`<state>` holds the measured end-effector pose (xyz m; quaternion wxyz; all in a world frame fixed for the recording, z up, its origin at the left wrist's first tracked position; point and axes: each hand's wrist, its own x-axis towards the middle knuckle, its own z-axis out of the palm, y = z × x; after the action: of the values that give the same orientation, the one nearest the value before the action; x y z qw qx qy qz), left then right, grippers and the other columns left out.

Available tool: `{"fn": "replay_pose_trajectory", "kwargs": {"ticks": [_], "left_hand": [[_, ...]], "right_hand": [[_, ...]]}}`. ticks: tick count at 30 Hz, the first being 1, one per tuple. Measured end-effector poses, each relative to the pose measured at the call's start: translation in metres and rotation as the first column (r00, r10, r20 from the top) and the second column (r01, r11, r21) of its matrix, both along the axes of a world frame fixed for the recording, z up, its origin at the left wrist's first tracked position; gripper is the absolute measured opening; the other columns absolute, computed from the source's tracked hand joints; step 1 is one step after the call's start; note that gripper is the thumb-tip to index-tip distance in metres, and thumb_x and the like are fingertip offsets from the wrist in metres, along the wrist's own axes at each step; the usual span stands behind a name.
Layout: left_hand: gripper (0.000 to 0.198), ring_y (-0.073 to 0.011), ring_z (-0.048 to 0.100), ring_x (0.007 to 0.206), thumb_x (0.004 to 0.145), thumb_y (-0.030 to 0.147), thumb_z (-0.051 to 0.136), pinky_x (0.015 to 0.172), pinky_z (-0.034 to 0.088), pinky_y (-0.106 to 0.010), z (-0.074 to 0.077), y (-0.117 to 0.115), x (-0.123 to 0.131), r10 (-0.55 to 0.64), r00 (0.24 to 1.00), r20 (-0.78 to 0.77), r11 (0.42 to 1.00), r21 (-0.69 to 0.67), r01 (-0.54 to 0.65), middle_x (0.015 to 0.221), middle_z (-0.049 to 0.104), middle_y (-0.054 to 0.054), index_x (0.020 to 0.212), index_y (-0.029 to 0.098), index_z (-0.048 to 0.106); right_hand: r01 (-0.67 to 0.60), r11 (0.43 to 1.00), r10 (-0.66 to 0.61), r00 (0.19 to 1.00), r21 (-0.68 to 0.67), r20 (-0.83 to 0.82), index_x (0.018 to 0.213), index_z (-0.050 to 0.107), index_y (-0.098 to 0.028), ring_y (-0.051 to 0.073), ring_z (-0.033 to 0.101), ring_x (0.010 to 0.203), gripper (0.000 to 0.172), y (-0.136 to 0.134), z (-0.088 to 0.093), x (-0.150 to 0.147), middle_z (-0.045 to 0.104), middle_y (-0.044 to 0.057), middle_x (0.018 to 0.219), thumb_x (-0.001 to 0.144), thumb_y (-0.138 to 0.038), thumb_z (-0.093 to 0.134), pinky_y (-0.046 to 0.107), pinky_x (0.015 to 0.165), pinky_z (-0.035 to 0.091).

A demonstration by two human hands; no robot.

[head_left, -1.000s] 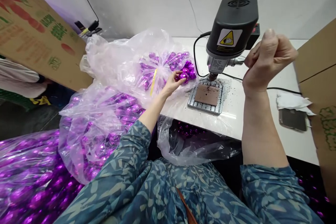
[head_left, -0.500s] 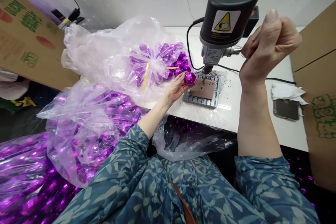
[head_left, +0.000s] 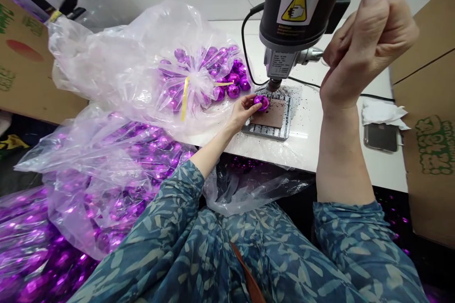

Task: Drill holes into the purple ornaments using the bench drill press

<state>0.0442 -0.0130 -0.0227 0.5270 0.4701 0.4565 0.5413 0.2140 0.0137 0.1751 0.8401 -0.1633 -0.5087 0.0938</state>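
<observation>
Between the fingertips of my left hand (head_left: pixel 245 110) is a shiny purple faceted ball (head_left: pixel 262 102). The ball is over the brown board (head_left: pixel 270 114) on the grey slotted base plate, close below the chuck (head_left: pixel 274 85) of a black drill press (head_left: pixel 296 7). My right hand (head_left: pixel 368 47), raised, is closed around the end of the press's feed lever (head_left: pixel 313 55); the fingers hide most of the lever. Several more purple balls (head_left: pixel 233 90) lie at the mouth of a clear plastic bag (head_left: pixel 135 42), left of the press.
Large clear bags of purple balls (head_left: pixel 121 184) fill the left side. A phone (head_left: pixel 381 138) and crumpled white tissue (head_left: pixel 384 112) lie on the right of the white table (head_left: pixel 305 151). Cardboard boxes (head_left: pixel 432 189) flank both sides. A black cable (head_left: pixel 244 52) loops beside the press. Dark shavings surround the base.
My left hand has brought the purple ball rightward onto the area under the chuck. My right hand stays on the lever. The head view has shifted slightly, with everything a little larger.
</observation>
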Motion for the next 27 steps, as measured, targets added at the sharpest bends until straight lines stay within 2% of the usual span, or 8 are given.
{"fn": "replay_pose_trajectory", "kwargs": {"ticks": [3,8,12,14,17,20,24,27], "left_hand": [[0.055,-0.0286,0.080,0.131,0.089,0.042,0.099,0.120,0.063,-0.049,-0.002,0.003,0.002,-0.019,0.997,-0.076,0.999,0.031,0.022,0.134,0.086,-0.013,0.132,0.020,0.074],[0.059,-0.0314,0.079,0.129,0.088,0.041,0.097,0.116,0.064,-0.052,-0.006,0.009,0.004,-0.048,0.972,-0.231,0.989,0.125,0.079,0.142,0.082,-0.014,0.137,0.021,0.074],[0.061,-0.0357,0.073,0.134,0.084,0.038,0.099,0.118,0.061,-0.056,-0.012,0.008,0.005,0.046,0.901,-0.432,0.969,0.240,0.066,0.140,0.080,-0.014,0.136,0.021,0.075],[0.059,-0.0361,0.071,0.137,0.084,0.037,0.099,0.120,0.060,-0.057,-0.016,0.006,0.009,0.076,0.876,-0.477,0.951,0.299,0.081,0.139,0.078,-0.014,0.135,0.022,0.074],[0.059,-0.0317,0.073,0.134,0.089,0.039,0.095,0.119,0.062,-0.053,-0.023,0.004,0.017,-0.010,0.914,-0.406,0.935,0.321,0.152,0.141,0.074,-0.013,0.139,0.023,0.068],[0.063,-0.0288,0.075,0.129,0.093,0.050,0.092,0.118,0.063,-0.051,-0.028,0.005,0.025,-0.096,0.950,-0.297,0.933,0.306,0.190,0.141,0.074,-0.013,0.142,0.024,0.063],[0.067,-0.0290,0.073,0.129,0.093,0.066,0.090,0.121,0.059,-0.052,-0.032,0.007,0.027,-0.083,0.965,-0.247,0.946,0.286,0.154,0.137,0.074,-0.011,0.139,0.025,0.065],[0.069,-0.0302,0.072,0.131,0.092,0.068,0.090,0.122,0.058,-0.054,-0.033,0.007,0.027,-0.106,0.969,-0.222,0.946,0.277,0.167,0.137,0.073,-0.011,0.138,0.024,0.063]], "right_hand": [[-0.033,0.999,0.033,0.999,0.006,-0.003,0.064,0.023,-0.020,0.003,0.022,0.039,0.072,-0.002,-0.001,0.002,0.021,-0.005,0.048,0.093,-0.068,0.067,0.031,0.050,0.014],[-0.057,0.997,0.060,0.997,0.061,-0.046,0.064,0.018,-0.017,0.001,0.021,0.039,0.075,0.000,0.000,-0.001,0.019,-0.006,0.048,0.094,-0.064,0.069,0.028,0.049,0.011],[-0.088,0.990,0.096,0.992,0.106,-0.081,0.065,0.009,-0.015,-0.002,0.020,0.039,0.083,0.003,0.000,-0.003,0.016,-0.005,0.049,0.093,-0.060,0.073,0.025,0.047,0.008],[-0.106,0.986,0.118,0.989,0.127,-0.091,0.067,0.007,-0.015,-0.002,0.020,0.039,0.085,0.004,0.000,-0.004,0.015,-0.005,0.049,0.093,-0.059,0.075,0.024,0.046,0.007],[-0.131,0.980,0.145,0.985,0.147,-0.093,0.067,0.005,-0.014,-0.003,0.021,0.038,0.087,0.005,-0.001,-0.004,0.016,-0.005,0.048,0.094,-0.057,0.076,0.023,0.045,0.007],[-0.134,0.979,0.150,0.984,0.155,-0.100,0.067,0.005,-0.014,-0.003,0.020,0.038,0.089,0.005,0.000,-0.004,0.016,-0.005,0.048,0.093,-0.057,0.078,0.023,0.044,0.006],[-0.108,0.983,0.122,0.988,0.145,-0.091,0.065,0.007,-0.014,-0.004,0.019,0.038,0.087,0.000,0.001,-0.003,0.016,-0.005,0.047,0.094,-0.058,0.076,0.023,0.046,0.008],[-0.086,0.991,0.092,0.994,0.101,-0.052,0.062,0.010,-0.013,-0.005,0.024,0.040,0.083,-0.010,-0.004,-0.002,0.020,-0.006,0.047,0.097,-0.054,0.074,0.020,0.048,0.012]]}}
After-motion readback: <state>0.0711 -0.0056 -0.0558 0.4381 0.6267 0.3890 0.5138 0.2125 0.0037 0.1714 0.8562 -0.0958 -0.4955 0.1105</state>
